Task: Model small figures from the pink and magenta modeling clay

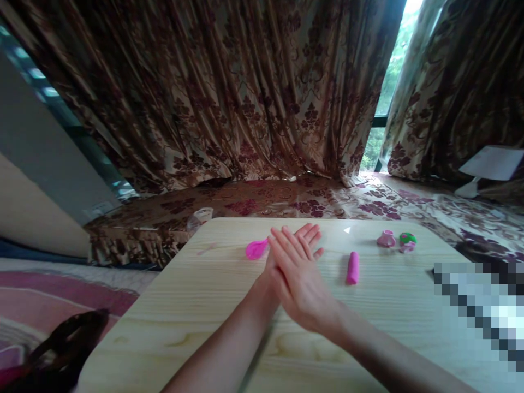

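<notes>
Both hands meet over the middle of the wooden table. My right hand [301, 278] lies palm down across my left hand [308, 233], fingers stretched out. The left hand's fingers are straight too and stick out beyond the right. Whatever may be between the palms is hidden. Just left of the fingers lies a bright pink, rounded flat piece [256, 249]; its right end reaches the hands. To the right rests a pink cylinder [352, 267], apart from both hands.
Toward the table's [196, 305] far right sit a small pink piece [386, 238] and a green-and-pink piece [408, 240]. A clear container [200, 217] stands behind the far left edge. Beyond are patterned curtains [254, 109] and a white lamp [489, 164]. The right edge is pixelated.
</notes>
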{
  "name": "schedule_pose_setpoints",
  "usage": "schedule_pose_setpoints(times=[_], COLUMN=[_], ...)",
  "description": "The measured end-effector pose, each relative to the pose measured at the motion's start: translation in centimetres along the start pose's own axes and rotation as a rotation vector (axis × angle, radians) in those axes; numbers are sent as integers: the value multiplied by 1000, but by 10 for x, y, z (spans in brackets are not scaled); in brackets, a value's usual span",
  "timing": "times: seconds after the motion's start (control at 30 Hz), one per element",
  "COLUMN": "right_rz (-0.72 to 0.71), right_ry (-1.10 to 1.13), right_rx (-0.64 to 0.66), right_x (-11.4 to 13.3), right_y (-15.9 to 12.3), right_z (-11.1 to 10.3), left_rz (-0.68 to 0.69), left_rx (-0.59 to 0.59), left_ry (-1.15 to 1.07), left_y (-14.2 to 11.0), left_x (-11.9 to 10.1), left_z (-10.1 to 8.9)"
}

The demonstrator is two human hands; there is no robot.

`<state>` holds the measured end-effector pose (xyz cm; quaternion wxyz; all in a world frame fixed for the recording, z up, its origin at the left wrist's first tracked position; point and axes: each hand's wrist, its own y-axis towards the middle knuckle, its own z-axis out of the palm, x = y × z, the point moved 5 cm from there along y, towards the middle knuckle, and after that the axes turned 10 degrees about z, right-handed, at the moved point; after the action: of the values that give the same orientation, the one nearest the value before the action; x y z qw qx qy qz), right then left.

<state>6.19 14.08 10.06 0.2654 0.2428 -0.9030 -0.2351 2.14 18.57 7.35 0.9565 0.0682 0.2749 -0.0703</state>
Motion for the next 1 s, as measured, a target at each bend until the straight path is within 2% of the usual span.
schedule_pose_setpoints(times=[0.07,0.13,0.27,0.37,0.47,0.53,0.63,0.7,0.77,0.83,0.9,1.0], right_rz=[91,139,-27,-71,52,94,-21,-93,-97,-43,24,28], right_ry=[12,-7,-27,-11,-12,-32,-47,-29,-12,-8,-19,-64], right_rx=[-80,-90,31,50,-53,-60,16,52,36,-25,-75,-38], right_x=[-7,-15,6,21,5,-6,4,21,29,22,4,-11], right_y=[9,11,-8,-8,8,10,-5,-14,-10,4,14,6], right_z=[-2,0,7,8,7,8,10,8,5,1,-2,-2], left_rz=[-31,-83,-58,-31,-63,-120,-118,-88,-87,-75,-88,-129], left_rx=[40,76,99,119,130,122,63,77,117,132,135,104], left_ry=[-24,-61,-128,-137,-153,-150,-122,-112,-117,-130,-138,-142], left_y=[-7,-11,-9,-10,-17,-19,-15,-13,-15,-18,-22,-20], left_x=[4,2,-18,-15,-3,-2,-14,-20,-17,-11,-7,-10], left_z=[4,3,-6,-6,-2,-2,-8,-7,0,6,10,7])
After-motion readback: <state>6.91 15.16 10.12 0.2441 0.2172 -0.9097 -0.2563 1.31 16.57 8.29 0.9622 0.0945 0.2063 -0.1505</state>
